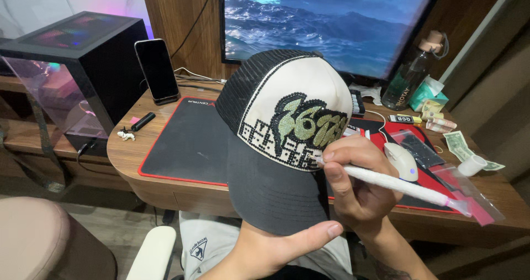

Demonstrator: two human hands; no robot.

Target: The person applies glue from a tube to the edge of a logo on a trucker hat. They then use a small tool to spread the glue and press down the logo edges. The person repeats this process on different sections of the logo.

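A black and cream mesh-backed cap [276,131] with a green and black rhinestone design on its front panel is held up over the desk. My left hand [276,247] grips it from below, thumb lying along the dark brim. My right hand [356,183] holds a white pen-shaped tool [397,185] with a pink end. The tool's tip touches the lower right edge of the rhinestone design.
A black desk mat with red edging [182,147] covers the wooden desk. On it or beside it are a white mouse [401,161], small plastic bags [469,194], banknotes [458,145], a bottle [411,73], a propped phone [157,70], a monitor [331,20] and a glass computer case [72,65].
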